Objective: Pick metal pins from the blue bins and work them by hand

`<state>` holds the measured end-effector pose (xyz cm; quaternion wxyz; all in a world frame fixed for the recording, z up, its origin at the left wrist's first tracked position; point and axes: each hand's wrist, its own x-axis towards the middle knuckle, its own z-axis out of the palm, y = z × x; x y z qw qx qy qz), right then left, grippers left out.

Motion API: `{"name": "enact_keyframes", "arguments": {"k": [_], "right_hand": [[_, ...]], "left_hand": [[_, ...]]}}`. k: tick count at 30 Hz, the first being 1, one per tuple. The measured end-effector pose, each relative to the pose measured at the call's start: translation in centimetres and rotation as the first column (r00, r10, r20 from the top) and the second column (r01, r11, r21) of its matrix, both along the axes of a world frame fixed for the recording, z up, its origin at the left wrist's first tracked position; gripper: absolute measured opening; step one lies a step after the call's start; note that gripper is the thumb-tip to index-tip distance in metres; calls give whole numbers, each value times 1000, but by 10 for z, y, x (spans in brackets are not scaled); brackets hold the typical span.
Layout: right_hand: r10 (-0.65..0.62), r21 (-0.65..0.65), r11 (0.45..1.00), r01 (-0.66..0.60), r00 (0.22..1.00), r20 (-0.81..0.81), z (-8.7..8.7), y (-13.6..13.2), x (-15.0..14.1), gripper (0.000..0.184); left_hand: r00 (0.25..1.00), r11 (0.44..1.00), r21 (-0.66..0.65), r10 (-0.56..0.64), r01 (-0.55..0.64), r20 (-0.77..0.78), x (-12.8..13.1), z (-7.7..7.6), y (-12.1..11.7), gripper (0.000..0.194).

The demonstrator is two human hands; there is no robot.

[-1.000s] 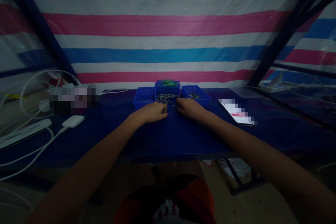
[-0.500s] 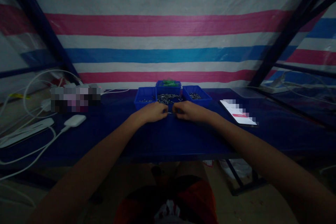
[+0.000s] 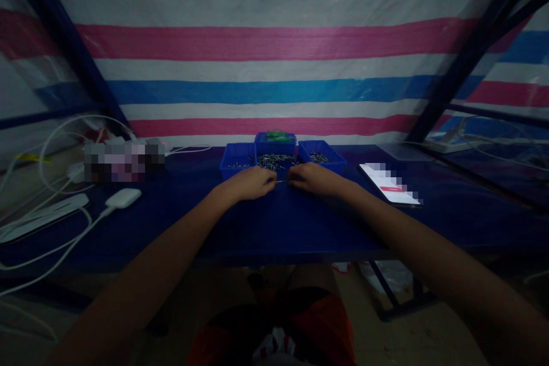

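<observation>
My left hand [image 3: 256, 183] and my right hand [image 3: 312, 178] face each other low over the blue table, both with fingers closed in a pinch. A thin, light-coloured metal piece [image 3: 282, 181] spans the small gap between the fingertips. Its two ends are hidden by the fingers, and its exact kind is too small to make out. Just beyond the hands lies a pile of slim, dark metal pieces [image 3: 274, 160]. A blue bin [image 3: 229, 152] with some small pieces stands beyond my left hand; another blue bin [image 3: 337, 155], holding metal pieces [image 3: 318, 157], stands beyond my right.
Behind the pile, a blue bin [image 3: 259, 138] holds green items [image 3: 278, 136]. A phone [image 3: 390, 184] lies to the right. White cables, a white charger [image 3: 123, 198] and a flat white device [image 3: 45, 216] occupy the left. Striped sheeting [image 3: 274, 43] hangs behind the table [image 3: 274, 226].
My right hand has shifted slightly right and up, widening the gap between the hands. My left hand has barely moved. The thin piece still shows between them.
</observation>
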<state>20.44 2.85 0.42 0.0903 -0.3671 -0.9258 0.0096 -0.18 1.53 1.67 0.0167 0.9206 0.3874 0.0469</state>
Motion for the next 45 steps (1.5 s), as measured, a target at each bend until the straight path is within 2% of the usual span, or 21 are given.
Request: {"name": "enact_keyframes", "arguments": {"k": [7, 19, 23, 28, 36, 41, 45], "right_hand": [[7, -29, 1000, -7, 1000, -19, 2, -3, -2, 16], [103, -68, 991, -114, 983, -153, -2, -4, -8, 18], [99, -80, 991, -110, 986, -134, -1, -5, -8, 19], [92, -82, 991, -103, 988, -127, 4, -6, -5, 17], [101, -201, 970, -139, 977, -188, 10, -13, -5, 19], [133, -156, 975, -156, 979, -153, 8, -10, -5, 21], [93, -109, 989, -103, 991, -100, 7, -5, -1, 21]], "left_hand": [[999, 999, 43, 20, -23, 50, -1, -1, 0, 26], [983, 994, 86, -86, 73, 165, 5, -5, 3, 23], [976, 990, 92, -118, 103, 182, 6, -4, 2, 21], [988, 997, 63, -48, 39, 148, 6, -3, -1, 17], [999, 1000, 29, 5, -6, 43, 7, -2, -4, 18], [1000, 1000, 19, 24, -24, 3, 8, 0, -5, 21], [999, 999, 33, 34, -34, 7, 7, 0, -6, 24]]}}
